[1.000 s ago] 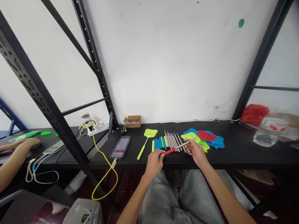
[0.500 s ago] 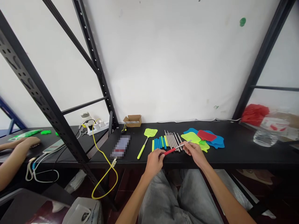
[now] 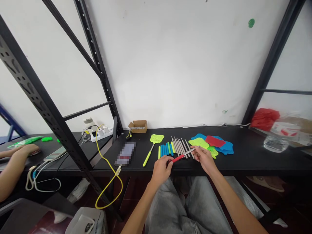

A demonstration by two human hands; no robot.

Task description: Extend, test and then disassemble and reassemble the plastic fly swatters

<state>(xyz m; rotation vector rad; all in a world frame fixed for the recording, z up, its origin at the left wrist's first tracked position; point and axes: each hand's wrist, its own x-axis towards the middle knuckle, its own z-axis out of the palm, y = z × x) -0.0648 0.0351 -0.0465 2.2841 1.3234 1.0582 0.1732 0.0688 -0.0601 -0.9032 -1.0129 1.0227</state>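
Note:
My left hand is closed round the end of a red handle. A thin metal rod sticks out of that handle, and my right hand pinches it near its far end. Behind my hands, blue, green and yellow handles lie in a row beside several bare grey rods. To the left rests a yellow-green fly swatter with its head on. Loose swatter heads overlap on the right: yellow-green, red and blue.
On the black table lie a pixelated phone-like device with a yellow cable and a small cardboard box. A plastic bottle stands at right. Another person's arm is at far left, past a metal post.
My right hand's fingers have shifted slightly to the right along the rod. My left hand stays on the red handle, and the view has shifted a little.

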